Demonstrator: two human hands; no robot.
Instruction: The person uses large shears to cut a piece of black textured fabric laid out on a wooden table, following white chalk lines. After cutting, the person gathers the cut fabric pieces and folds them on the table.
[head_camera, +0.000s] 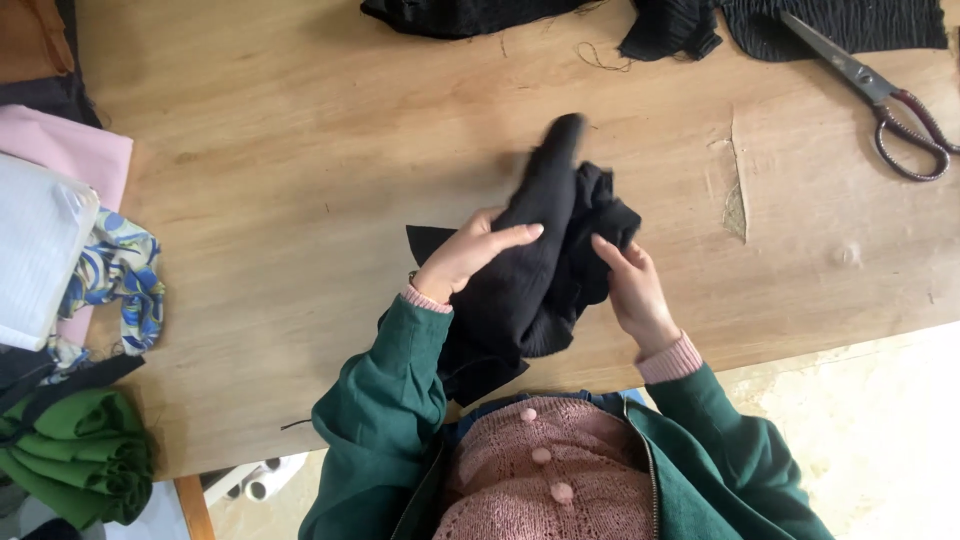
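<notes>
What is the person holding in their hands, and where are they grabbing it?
A bunched black cloth. The left hand lies over its left side, fingers across the front; the right hand grips its right edge, above the wooden table.

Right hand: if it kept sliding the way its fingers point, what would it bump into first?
The right hand points up-left into the black cloth it already touches, so that comes first. The left hand grips the cloth's other side.

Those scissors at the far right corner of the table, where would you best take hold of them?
Probably by the dark red looped handles of the scissors, coming from the right edge. The loops point right and toward the near side, while the bare blades lie over black cloth.
</notes>
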